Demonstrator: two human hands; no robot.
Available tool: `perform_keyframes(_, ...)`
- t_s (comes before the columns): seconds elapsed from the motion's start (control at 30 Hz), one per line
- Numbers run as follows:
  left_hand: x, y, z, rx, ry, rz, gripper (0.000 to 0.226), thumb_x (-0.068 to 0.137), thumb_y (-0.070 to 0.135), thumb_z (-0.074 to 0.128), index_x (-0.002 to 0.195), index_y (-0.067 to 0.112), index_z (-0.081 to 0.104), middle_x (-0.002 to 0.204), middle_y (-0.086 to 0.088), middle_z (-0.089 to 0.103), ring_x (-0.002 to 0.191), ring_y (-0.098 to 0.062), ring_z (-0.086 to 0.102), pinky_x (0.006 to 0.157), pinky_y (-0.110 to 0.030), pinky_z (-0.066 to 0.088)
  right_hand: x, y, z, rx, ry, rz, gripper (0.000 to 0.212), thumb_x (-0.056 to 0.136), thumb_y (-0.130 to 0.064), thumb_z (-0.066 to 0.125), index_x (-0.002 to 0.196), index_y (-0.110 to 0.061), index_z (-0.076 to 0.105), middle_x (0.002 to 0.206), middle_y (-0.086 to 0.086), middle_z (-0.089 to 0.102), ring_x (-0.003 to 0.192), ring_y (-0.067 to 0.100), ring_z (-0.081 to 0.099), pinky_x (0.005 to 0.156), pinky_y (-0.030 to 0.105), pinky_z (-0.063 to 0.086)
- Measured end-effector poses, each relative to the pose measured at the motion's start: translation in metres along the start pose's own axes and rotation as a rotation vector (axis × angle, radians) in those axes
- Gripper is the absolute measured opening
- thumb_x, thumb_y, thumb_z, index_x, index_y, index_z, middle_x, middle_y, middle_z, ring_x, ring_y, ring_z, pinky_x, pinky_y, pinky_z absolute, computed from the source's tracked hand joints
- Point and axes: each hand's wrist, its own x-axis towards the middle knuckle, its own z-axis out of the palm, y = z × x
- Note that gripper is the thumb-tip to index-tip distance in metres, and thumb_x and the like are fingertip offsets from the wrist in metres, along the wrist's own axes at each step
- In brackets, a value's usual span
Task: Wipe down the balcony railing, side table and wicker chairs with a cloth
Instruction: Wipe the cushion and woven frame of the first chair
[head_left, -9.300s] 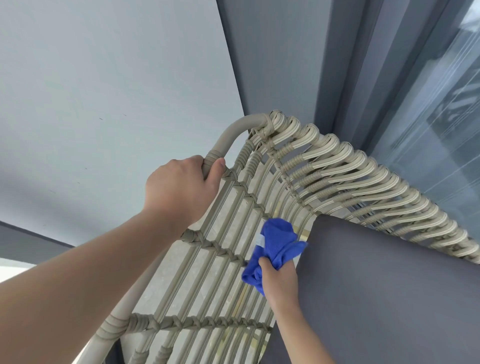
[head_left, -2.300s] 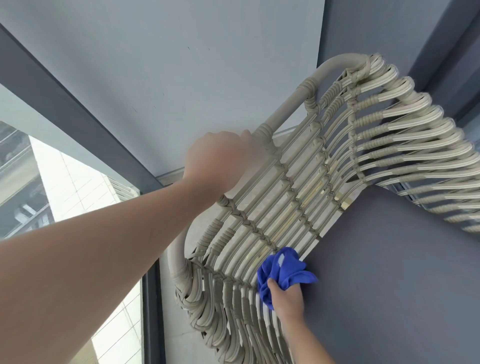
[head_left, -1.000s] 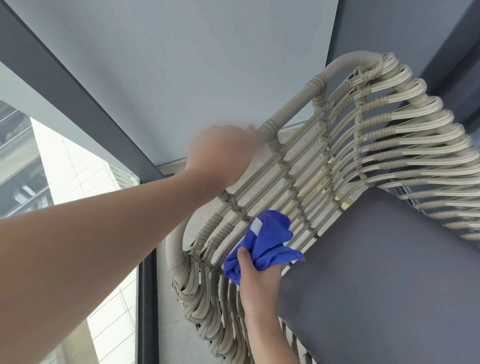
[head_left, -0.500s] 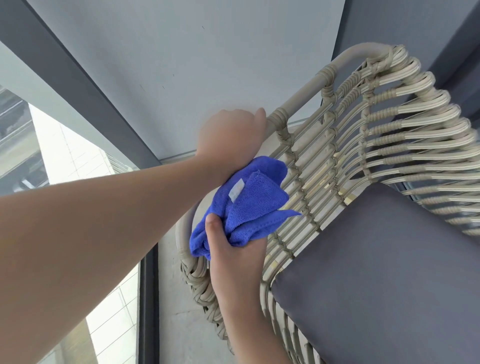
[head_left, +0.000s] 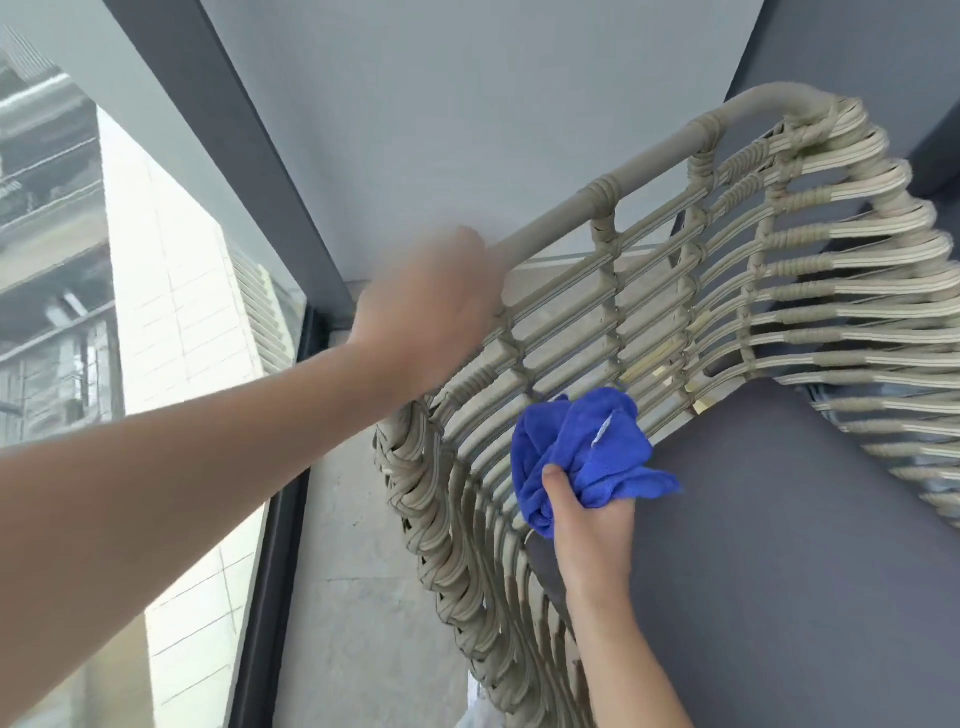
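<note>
A: Grip? 
B: Right hand (head_left: 592, 519) bunches the blue cloth (head_left: 582, 447) in curled fingers, against the woven side of the wicker chair (head_left: 675, 312), just beside the grey cushion (head_left: 779, 545). Left hand (head_left: 431, 312) is on the top rail; blurred, so closure unclear.

A: Method? 
B: Suggest wiping along each strand, brace steady.

A: Containers? 
B: None seen.

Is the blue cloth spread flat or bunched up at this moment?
Bunched up. The blue cloth sits crumpled in the right hand, folds and a white tag showing, against the wicker chair.
</note>
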Motion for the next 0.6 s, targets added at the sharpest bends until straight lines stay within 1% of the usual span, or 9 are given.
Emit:
perform_keyframes(0.07,-0.043,-0.017,0.008,-0.158,0.064,-0.206,0.035,0.106,0.052,0.030,0.123,0.025,0.046,0.106,0.006,0.059,0.092,-0.024,0.055,0.074,-0.039,0.037,0.004,0.014,-0.015,-0.116,-0.078,0.019,0.025,0.093,-0.004,0.072,0.114,-0.014,0.063,0.098,0.001,0.072,0.081,0.001,0.070,0.063,0.013,0.051)
perform_keyframes(0.13,-0.079,-0.020,0.021,-0.337,0.111,-0.370,0.028,0.106,0.050,0.032,0.118,0.028,0.043,0.101,0.001,0.062,0.090,-0.027,0.060,0.072,-0.041,0.040,0.007,0.028,-0.029,-0.234,-0.133,0.041,0.027,0.091,-0.008,0.074,0.114,-0.017,0.064,0.102,-0.001,0.073,0.091,0.009,0.071,0.070,0.019,0.052)
perform_keyframes(0.17,-0.091,-0.017,0.029,-0.397,0.150,-0.405,0.023,0.106,0.047,0.033,0.118,0.029,0.043,0.096,0.001,0.062,0.086,-0.026,0.061,0.070,-0.042,0.041,0.008,0.033,-0.035,-0.279,-0.165,0.055,0.027,0.090,-0.010,0.074,0.113,-0.019,0.064,0.102,-0.002,0.074,0.093,0.012,0.071,0.071,0.019,0.051)
perform_keyframes(0.27,-0.102,-0.013,0.041,-0.367,0.294,-0.373,0.021,0.107,0.033,0.040,0.126,0.027,0.044,0.088,0.004,0.058,0.078,-0.024,0.058,0.069,-0.045,0.047,0.012,0.046,-0.046,-0.416,-0.262,0.055,0.025,0.089,-0.012,0.074,0.110,-0.020,0.063,0.101,-0.002,0.072,0.094,0.015,0.070,0.076,0.025,0.052)
perform_keyframes(0.33,-0.099,-0.014,0.046,-0.344,0.332,-0.355,0.026,0.106,0.028,0.040,0.131,0.024,0.043,0.090,0.000,0.059,0.077,-0.028,0.057,0.071,-0.048,0.050,0.018,0.057,-0.049,-0.493,-0.311,0.039,0.028,0.089,-0.012,0.074,0.112,-0.022,0.061,0.104,-0.004,0.071,0.096,0.013,0.068,0.083,0.032,0.053)
perform_keyframes(0.4,-0.099,-0.017,0.050,-0.330,0.342,-0.362,0.029,0.104,0.026,0.040,0.133,0.023,0.042,0.089,-0.002,0.058,0.076,-0.029,0.057,0.069,-0.048,0.050,0.027,0.075,-0.050,-0.560,-0.338,0.061,0.030,0.089,-0.013,0.074,0.115,-0.022,0.061,0.106,-0.006,0.070,0.098,0.013,0.068,0.087,0.035,0.054)
perform_keyframes(0.5,-0.101,-0.016,0.053,-0.316,0.380,-0.364,0.028,0.102,0.023,0.042,0.130,0.022,0.044,0.083,0.002,0.055,0.069,-0.023,0.054,0.063,-0.043,0.046,0.034,0.110,-0.050,-0.729,-0.392,0.133,0.025,0.087,-0.012,0.073,0.108,-0.020,0.062,0.104,-0.002,0.070,0.100,0.023,0.067,0.083,0.033,0.050)
perform_keyframes(0.57,-0.101,-0.017,0.054,-0.314,0.389,-0.356,0.027,0.101,0.021,0.043,0.128,0.021,0.045,0.082,0.004,0.053,0.067,-0.021,0.053,0.060,-0.040,0.042,0.034,0.136,-0.046,-0.910,-0.403,0.043,0.021,0.082,-0.012,0.070,0.101,-0.016,0.062,0.103,0.004,0.065,0.099,0.033,0.062,0.079,0.033,0.044)
perform_keyframes(0.6,-0.101,-0.018,0.054,-0.312,0.385,-0.356,0.027,0.101,0.021,0.044,0.127,0.021,0.045,0.081,0.005,0.053,0.066,-0.020,0.053,0.059,-0.038,0.040,0.031,0.145,-0.043,-0.990,-0.401,-0.010,0.023,0.081,-0.013,0.069,0.103,-0.014,0.062,0.104,0.006,0.062,0.098,0.035,0.058,0.079,0.033,0.042)
